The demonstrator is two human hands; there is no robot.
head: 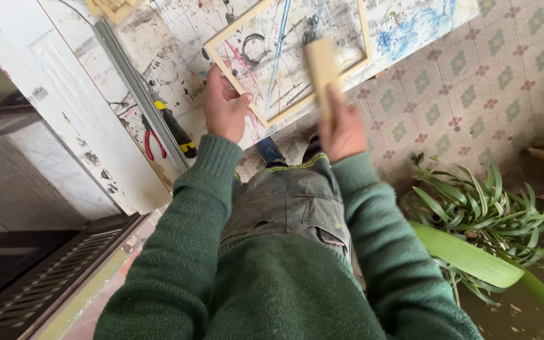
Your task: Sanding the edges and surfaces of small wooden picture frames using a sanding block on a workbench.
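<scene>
the frame (288, 60) lies flat on the paint-stained bench (158, 56). left hand (225, 110) steadies the frame's near corner, fingers curled on it. right hand (341, 129) hangs just off the frame's near edge, fingers pinching a block (322, 69) upright. best to keep the block flat and the frame pinned.

Single head-mounted view, aimed steeply downward along the torso. Close range: green sleeves fill the lower frame, left hand (225, 107) and right hand (342, 129) sit centre, paint-marked surface (171, 44) above, tiled floor (486, 82) at right.
</scene>
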